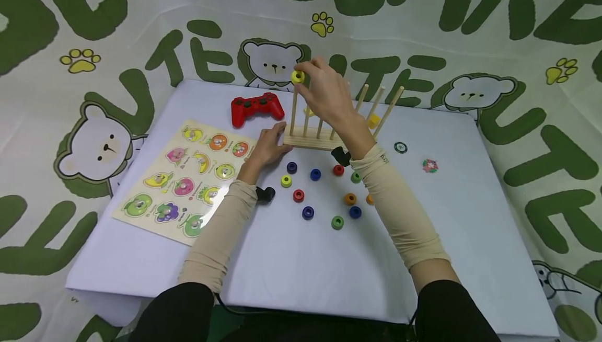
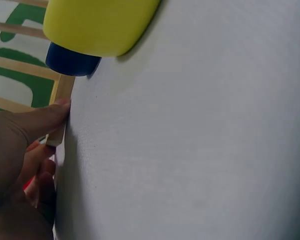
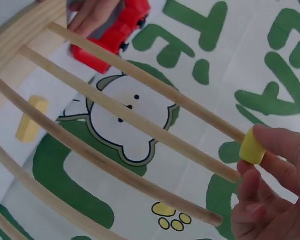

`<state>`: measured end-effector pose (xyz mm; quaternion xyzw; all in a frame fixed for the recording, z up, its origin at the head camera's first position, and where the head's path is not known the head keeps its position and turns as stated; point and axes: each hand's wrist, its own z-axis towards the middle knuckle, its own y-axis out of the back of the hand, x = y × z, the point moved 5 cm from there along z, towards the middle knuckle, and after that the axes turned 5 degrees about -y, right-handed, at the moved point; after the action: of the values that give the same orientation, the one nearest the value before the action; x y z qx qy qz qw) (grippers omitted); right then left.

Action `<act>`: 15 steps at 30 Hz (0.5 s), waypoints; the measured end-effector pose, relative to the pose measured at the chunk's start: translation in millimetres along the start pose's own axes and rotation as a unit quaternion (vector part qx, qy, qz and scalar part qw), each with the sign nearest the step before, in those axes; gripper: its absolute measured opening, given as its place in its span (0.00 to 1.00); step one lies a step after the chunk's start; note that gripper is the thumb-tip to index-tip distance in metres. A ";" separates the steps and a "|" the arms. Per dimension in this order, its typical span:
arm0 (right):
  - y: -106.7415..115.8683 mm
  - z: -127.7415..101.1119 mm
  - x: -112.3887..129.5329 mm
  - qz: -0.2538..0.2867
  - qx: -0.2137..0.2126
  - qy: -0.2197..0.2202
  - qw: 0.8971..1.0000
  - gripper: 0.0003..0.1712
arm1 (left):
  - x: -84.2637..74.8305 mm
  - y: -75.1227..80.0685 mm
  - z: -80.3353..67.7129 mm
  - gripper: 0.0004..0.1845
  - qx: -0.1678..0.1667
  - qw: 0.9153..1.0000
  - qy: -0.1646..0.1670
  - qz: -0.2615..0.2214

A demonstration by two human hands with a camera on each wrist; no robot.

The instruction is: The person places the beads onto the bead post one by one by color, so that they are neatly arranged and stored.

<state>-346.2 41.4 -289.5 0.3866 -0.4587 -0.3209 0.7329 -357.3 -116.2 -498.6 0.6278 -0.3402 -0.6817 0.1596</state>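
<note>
My right hand (image 1: 327, 92) pinches a yellow ring (image 3: 252, 148) between thumb and fingertips, at the top of the leftmost peg (image 1: 293, 109). In the right wrist view the ring meets the peg's tip; how far it sits over it is hidden. My left hand (image 1: 269, 146) grips the left end of the wooden peg stand (image 1: 308, 142), thumb in front and fingers behind. Several upright pegs rise from its base, partly covered by my right arm. Loose rings lie before it, among them a dark blue one (image 1: 292, 168), a yellow one (image 1: 286, 181) and a red one (image 1: 298, 195).
A red game controller (image 1: 256, 106) lies behind my left hand. The fruit puzzle board (image 1: 176, 180) covers the table's left part. Yellow blocks (image 1: 373, 121) sit behind the stand. A round black-and-white token (image 1: 401, 147) and a small colourful piece (image 1: 430, 166) lie to the right.
</note>
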 end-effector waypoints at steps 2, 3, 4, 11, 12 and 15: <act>-1.9 2.0 -0.8 -0.005 0.000 -0.008 1.000 0.24 | -0.5 -0.6 0.7 0.43 0.003 1.000 0.002 0.003; -2.8 2.7 -1.1 -0.008 0.003 -0.011 1.000 0.24 | -0.8 -0.5 0.7 0.43 0.003 1.000 0.004 0.004; -3.7 3.3 -1.3 -0.010 0.008 -0.014 1.000 0.24 | -1.1 -0.6 0.5 0.43 0.004 1.000 0.006 0.004; -6.7 -0.8 -0.4 -0.028 0.011 -0.010 0.999 0.30 | -1.3 -1.6 0.4 0.43 0.008 1.000 0.012 0.001; -6.2 -3.2 0.0 -0.027 -0.001 0.000 1.000 0.31 | -1.3 -1.4 0.3 0.43 0.008 1.000 0.012 0.001; -4.3 -17.3 1.4 -0.018 -0.046 0.039 0.998 0.30 | -1.1 -1.5 0.7 0.43 0.009 1.000 0.016 0.004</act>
<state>-330.2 42.9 -297.4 0.3730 -0.4072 -0.3397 0.7614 -357.5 -114.3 -498.8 0.6384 -0.3464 -0.6680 0.1621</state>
